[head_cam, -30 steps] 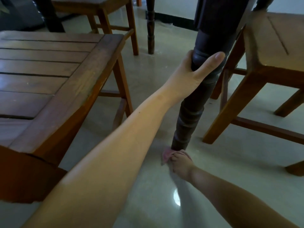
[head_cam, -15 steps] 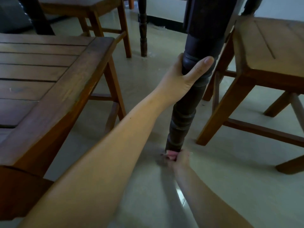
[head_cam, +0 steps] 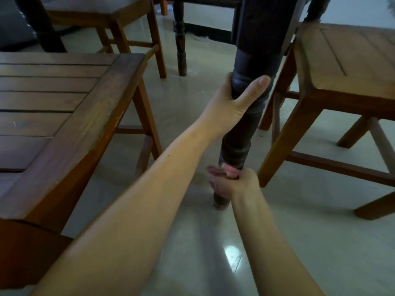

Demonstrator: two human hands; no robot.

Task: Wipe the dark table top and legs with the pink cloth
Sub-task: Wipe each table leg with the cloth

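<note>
Head view: a dark turned wooden table leg (head_cam: 239,142) stands on the pale glossy tiled floor (head_cam: 299,231), running up into the dark apron of the table at the top of the frame. The left hand (head_cam: 233,103) grips the upper part of this leg just under its rounded collar; the thumb lies across the near face of the leg and the fingers curl round its far side, so only the thumb and the web of the hand show plainly.

Lower down, near the foot of the leg, the right hand (head_cam: 235,184) is clamped round the leg with the pink cloth (head_cam: 226,170) held against the wood. The cloth shows as a crumpled pink fold just above the knuckles, between the curled fingers and the leg, with a blurred flap sticking out to the left. The foot of the leg shows below the hand, touching the floor.

A brown slatted wooden stool (head_cam: 64,107) stands to the left, close to the camera, and a second brown wooden stool (head_cam: 342,67) stands just right of the leg. A third brown stool (head_cam: 102,16) and another dark turned leg (head_cam: 180,39) stand farther back.
</note>
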